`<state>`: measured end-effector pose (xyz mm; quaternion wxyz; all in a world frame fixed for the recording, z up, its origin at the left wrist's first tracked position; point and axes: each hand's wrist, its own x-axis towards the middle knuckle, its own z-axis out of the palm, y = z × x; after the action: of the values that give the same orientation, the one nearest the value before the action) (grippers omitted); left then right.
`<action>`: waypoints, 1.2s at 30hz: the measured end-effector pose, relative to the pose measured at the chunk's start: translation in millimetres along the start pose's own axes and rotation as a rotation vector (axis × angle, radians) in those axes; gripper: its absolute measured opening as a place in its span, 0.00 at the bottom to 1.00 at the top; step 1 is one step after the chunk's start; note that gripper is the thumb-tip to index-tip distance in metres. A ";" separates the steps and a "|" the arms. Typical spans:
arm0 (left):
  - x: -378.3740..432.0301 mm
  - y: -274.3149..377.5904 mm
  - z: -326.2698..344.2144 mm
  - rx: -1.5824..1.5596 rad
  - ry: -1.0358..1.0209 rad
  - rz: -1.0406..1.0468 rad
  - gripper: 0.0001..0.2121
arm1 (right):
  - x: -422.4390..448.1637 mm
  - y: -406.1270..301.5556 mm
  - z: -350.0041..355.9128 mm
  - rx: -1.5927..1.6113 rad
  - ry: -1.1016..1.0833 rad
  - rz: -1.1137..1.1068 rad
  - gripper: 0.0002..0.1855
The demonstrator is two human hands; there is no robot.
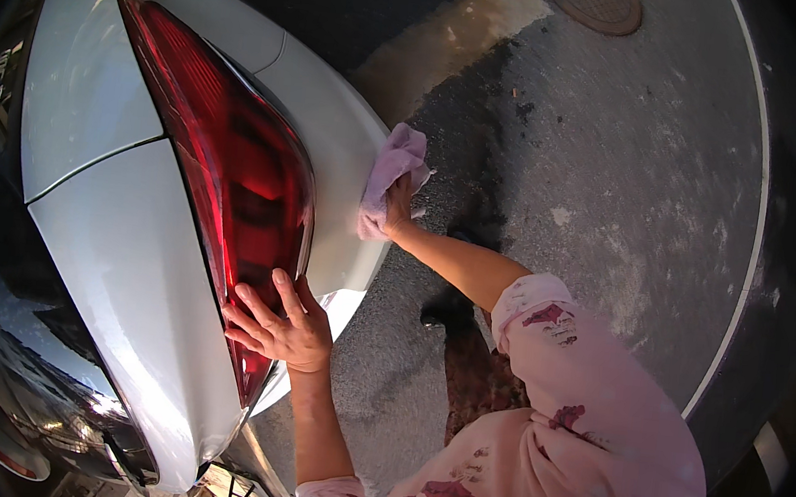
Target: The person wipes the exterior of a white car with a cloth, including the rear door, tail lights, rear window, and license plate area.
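A red tail light (254,161) is set in the rear corner of a silver-white car (100,239). My left hand (284,324) rests on the lower end of that tail light, fingers spread, holding nothing. Out at the edge of the rear bumper (349,163), my right hand (399,205) grips a pinkish-purple cloth (392,168) and presses it against the painted surface. Part of the right hand's fingers is hidden by the cloth.
Grey asphalt (593,196) lies beside the car, with a wet dark patch, a round manhole cover (599,0) at the top and a curved-looking white line (762,177) at the right. The car's dark rear window (19,325) is at the left. My shoes stand close to the bumper.
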<state>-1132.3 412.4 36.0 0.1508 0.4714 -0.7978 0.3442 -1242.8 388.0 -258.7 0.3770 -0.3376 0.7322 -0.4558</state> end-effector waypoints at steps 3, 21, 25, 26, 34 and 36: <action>-1.7 -2.2 4.0 0.022 -0.002 0.040 0.22 | -80.4 -19.2 34.2 0.061 0.051 0.148 0.30; -3.9 -2.8 -0.5 -0.082 -0.071 -0.069 0.21 | 66.0 -143.0 -33.8 0.296 0.011 -0.427 0.23; -4.2 -6.2 1.6 -0.015 -0.029 -0.028 0.23 | 159.7 -100.3 -9.3 0.284 -0.314 -0.290 0.26; 7.4 4.6 2.1 -0.043 0.008 0.000 0.24 | 209.7 -55.1 -13.9 0.136 -0.226 -0.152 0.26; -4.4 -6.3 2.2 -0.050 -0.011 -0.025 0.25 | 135.2 -2.3 -5.8 -0.386 -0.476 -0.066 0.23; -6.5 0.0 1.3 -0.072 -0.031 -0.053 0.24 | 82.3 -20.6 -28.1 -0.926 -0.615 -0.193 0.23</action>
<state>-1128.8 415.7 31.3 0.1643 0.4919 -0.7993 0.3036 -1304.1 323.2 -251.4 0.3423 -0.6506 0.6779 -0.0001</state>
